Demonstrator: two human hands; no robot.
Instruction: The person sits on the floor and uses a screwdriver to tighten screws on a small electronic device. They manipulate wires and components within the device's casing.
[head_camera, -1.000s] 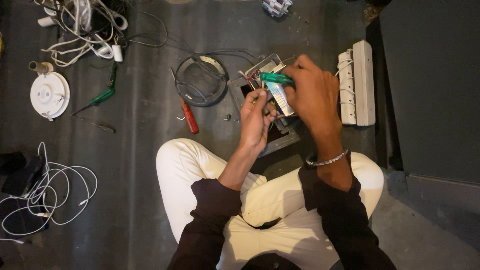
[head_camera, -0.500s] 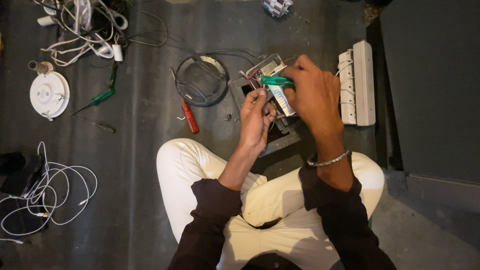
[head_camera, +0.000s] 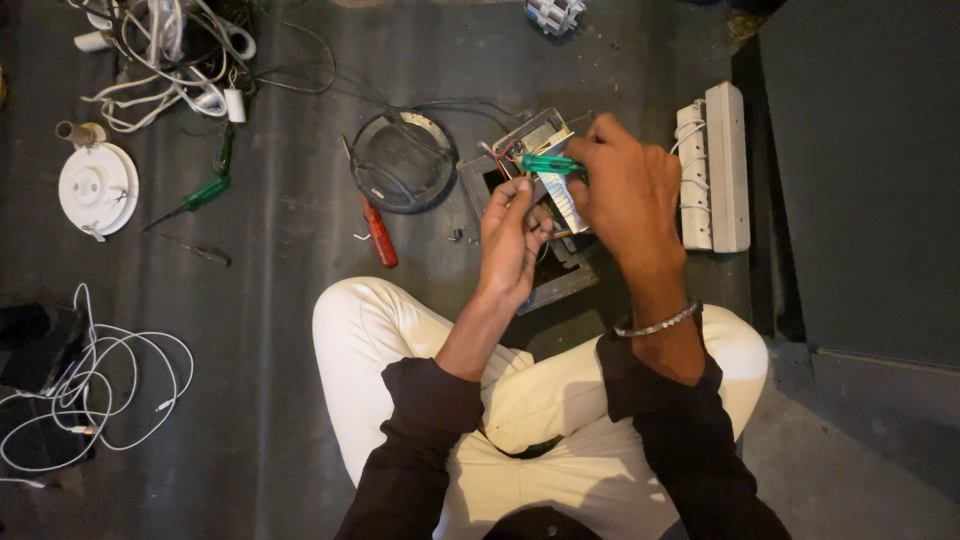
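Two hands over metal unit (head_camera: 535, 135) on floor, before crossed legs. Right hand (head_camera: 625, 185) clenched round green screwdriver (head_camera: 548, 164), tip toward unit's wires. Left hand (head_camera: 512, 232) pinches small part just below; part unclear. Red screwdriver (head_camera: 379, 232) lies near.

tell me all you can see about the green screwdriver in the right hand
The green-handled screwdriver has a translucent green plastic handle and lies roughly level, handle end pointing left. The right hand grips it, its fingers covering the rest, so shaft and tip are hidden. It sits above the small metal electrical box with red wires, just above the left hand.
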